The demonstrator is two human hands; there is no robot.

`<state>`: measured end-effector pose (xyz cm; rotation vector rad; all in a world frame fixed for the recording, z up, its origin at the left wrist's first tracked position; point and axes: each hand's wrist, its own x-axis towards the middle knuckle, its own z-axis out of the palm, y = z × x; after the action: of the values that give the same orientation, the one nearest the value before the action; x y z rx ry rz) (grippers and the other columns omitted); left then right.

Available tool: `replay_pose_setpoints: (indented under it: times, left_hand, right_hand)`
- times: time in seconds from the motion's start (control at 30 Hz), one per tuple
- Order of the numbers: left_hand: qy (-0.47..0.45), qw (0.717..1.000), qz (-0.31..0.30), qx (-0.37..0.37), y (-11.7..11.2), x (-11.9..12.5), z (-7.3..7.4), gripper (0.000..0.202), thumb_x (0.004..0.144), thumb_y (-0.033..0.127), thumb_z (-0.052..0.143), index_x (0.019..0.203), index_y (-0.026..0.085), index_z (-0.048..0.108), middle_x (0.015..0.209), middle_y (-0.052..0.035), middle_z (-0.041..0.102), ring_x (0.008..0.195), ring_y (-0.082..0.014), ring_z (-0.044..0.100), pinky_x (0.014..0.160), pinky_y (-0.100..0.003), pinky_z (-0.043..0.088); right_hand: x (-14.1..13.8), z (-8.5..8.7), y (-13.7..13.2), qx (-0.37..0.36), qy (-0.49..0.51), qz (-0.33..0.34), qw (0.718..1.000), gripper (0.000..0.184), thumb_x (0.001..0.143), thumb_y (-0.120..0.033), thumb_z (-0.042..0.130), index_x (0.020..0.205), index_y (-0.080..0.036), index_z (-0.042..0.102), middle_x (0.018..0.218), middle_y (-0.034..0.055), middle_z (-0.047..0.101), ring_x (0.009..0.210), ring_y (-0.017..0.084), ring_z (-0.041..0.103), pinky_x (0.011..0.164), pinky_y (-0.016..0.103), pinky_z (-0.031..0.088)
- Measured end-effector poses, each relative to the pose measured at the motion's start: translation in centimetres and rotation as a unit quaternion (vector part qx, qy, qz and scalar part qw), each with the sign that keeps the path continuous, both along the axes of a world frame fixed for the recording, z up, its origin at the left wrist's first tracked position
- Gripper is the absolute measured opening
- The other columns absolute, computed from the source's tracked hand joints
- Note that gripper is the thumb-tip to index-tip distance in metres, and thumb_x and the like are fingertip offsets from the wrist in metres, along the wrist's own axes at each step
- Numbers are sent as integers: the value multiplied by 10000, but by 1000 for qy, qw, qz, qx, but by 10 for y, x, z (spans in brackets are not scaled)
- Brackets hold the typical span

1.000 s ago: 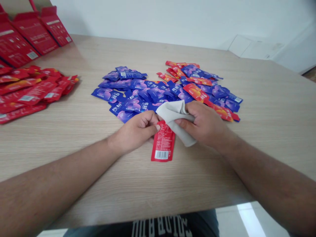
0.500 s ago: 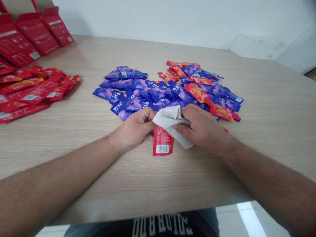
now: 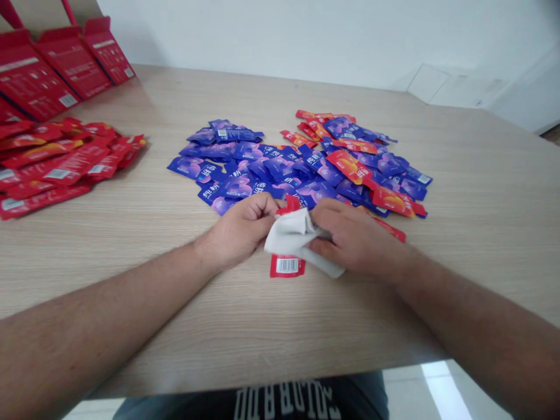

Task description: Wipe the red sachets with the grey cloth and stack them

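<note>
My left hand [image 3: 240, 228] pinches the top of a red sachet [image 3: 287, 265] that lies flat on the wooden table [image 3: 280, 326], barcode end toward me. My right hand [image 3: 354, 236] is closed on a folded grey-white cloth [image 3: 292, 234] and presses it over the middle of the sachet, so only the sachet's top tip and its barcode end show. Just beyond both hands spreads a pile of blue and purple sachets [image 3: 258, 166] mixed with red-orange ones [image 3: 350, 166].
A heap of red sachets [image 3: 56, 166] lies at the left of the table. Red flat cartons [image 3: 65, 61] stand at the far left corner. A white wall runs behind the table, and the table's near edge is close to my body.
The cloth in my right hand has slid down the red sachet toward me, covering more of it. Both hands have shifted slightly, and the sachet's top tip now shows above the cloth.
</note>
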<state>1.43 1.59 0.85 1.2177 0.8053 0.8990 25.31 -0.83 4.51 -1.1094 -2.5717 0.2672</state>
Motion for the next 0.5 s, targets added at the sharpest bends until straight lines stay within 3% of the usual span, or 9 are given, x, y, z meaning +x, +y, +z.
replay_pose_setpoints:
  times: [0.1, 0.3, 0.5]
  left_hand:
    - [-1, 1000, -1, 2, 0, 0, 0, 219, 848, 249, 776, 815, 184, 569, 820, -13, 661, 619, -98, 555, 522, -208, 409]
    - [3, 1000, 4, -7, 0, 0, 1, 243, 841, 247, 798, 806, 188, 564, 699, 23, 605, 560, -86, 514, 501, -198, 392]
    - [7, 1000, -1, 17, 2, -1, -1, 216, 860, 248, 767, 812, 182, 567, 852, -24, 678, 636, -103, 567, 534, -215, 408]
  right_hand:
    - [-4, 2, -7, -47, -51, 71, 995, 88, 984, -274, 658, 933, -213, 619, 1023, 49, 666, 877, 207, 622, 747, 316, 465]
    - [5, -4, 5, 44, 32, -69, 996, 170, 999, -360, 646, 1005, -194, 608, 1003, 81, 650, 911, 245, 610, 783, 349, 467]
    - [-4, 2, -6, -57, -51, 83, 994, 94, 976, -265, 671, 925, -213, 612, 1012, 45, 659, 866, 208, 618, 743, 313, 453]
